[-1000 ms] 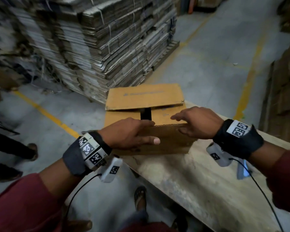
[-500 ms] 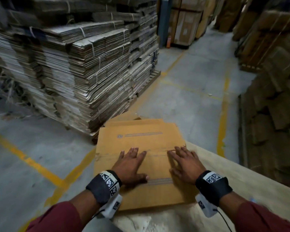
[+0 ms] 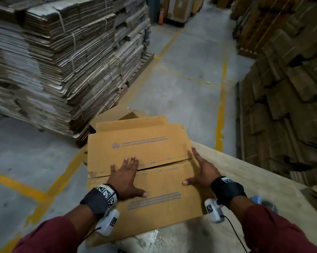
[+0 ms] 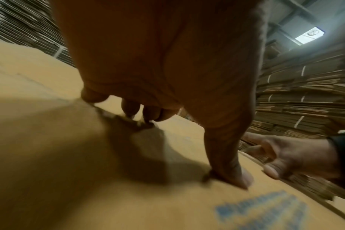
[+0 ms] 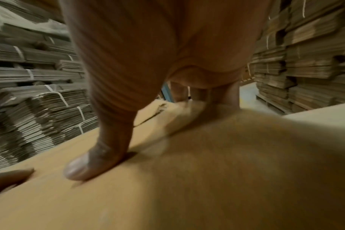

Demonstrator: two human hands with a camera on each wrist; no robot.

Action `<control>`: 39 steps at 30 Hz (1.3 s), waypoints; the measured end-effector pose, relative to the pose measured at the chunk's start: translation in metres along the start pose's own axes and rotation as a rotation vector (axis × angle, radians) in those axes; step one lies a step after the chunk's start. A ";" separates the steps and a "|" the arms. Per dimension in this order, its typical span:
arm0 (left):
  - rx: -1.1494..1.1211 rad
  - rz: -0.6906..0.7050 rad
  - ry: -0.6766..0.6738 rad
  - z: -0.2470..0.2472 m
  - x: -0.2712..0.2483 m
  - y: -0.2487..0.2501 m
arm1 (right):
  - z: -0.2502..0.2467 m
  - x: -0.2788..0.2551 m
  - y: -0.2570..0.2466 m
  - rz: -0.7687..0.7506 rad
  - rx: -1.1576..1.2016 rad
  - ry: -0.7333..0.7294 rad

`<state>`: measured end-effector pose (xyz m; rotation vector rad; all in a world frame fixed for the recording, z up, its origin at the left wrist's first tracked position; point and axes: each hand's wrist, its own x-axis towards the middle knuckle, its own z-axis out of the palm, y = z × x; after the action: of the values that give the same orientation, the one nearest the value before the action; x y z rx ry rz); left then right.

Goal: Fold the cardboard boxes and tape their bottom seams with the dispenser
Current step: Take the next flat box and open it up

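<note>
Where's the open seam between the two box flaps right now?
In the head view the seam crosses the middle of the cardboard box, running from the left hand fingertips to the right hand.

box (image 3: 154, 189): tan, blue printed stripes
my sleeves (image 3: 274, 232): maroon
my wristbands (image 3: 227, 192): black, checkered tags
floor lines (image 3: 220, 110): yellow

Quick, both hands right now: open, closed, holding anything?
Left hand: open, fingers flat, pressing the cardboard box flaps at the seam.
Right hand: open, fingers spread on the box, holding nothing.
</note>
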<state>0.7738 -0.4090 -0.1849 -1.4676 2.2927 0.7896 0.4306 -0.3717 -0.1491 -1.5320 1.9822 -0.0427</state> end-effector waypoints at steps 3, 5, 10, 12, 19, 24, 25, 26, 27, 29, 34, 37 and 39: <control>0.015 0.073 -0.040 0.005 0.003 0.026 | 0.002 -0.022 0.018 0.037 -0.048 0.033; 0.035 0.124 -0.054 0.010 0.006 0.049 | 0.005 -0.045 0.039 0.087 -0.058 0.057; 0.146 0.233 -0.055 0.029 0.007 0.125 | -0.011 -0.085 0.110 0.311 0.097 0.123; 0.198 0.240 -0.064 0.035 0.005 0.154 | -0.018 -0.095 0.128 0.363 0.141 0.170; 0.189 0.121 -0.077 0.035 0.013 0.211 | -0.007 -0.096 0.129 0.296 0.103 0.292; 0.164 0.072 -0.072 0.028 0.036 0.255 | -0.013 -0.081 0.142 0.156 0.273 0.308; 0.159 0.061 -0.082 0.029 0.039 0.261 | -0.015 -0.081 0.158 0.109 0.358 0.306; 0.159 0.052 -0.089 0.030 0.042 0.264 | -0.019 -0.082 0.178 0.079 0.372 0.314; 0.164 0.045 -0.085 0.033 0.044 0.264 | -0.025 -0.084 0.202 0.079 0.305 0.320; 0.177 0.038 -0.054 0.036 0.045 0.262 | -0.036 -0.090 0.248 0.125 0.097 0.290; 0.228 0.048 0.012 0.032 0.043 0.269 | -0.049 -0.089 0.317 0.009 -0.395 -0.071; 0.332 0.087 0.010 0.024 0.054 0.282 | -0.046 -0.072 0.328 -0.050 -0.580 -0.180; 0.378 0.134 0.001 0.019 0.066 0.290 | -0.043 -0.062 0.329 -0.076 -0.642 -0.211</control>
<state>0.4827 -0.3519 -0.1523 -1.1567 2.3945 0.3570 0.1337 -0.2244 -0.2140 -1.9002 1.8549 0.7586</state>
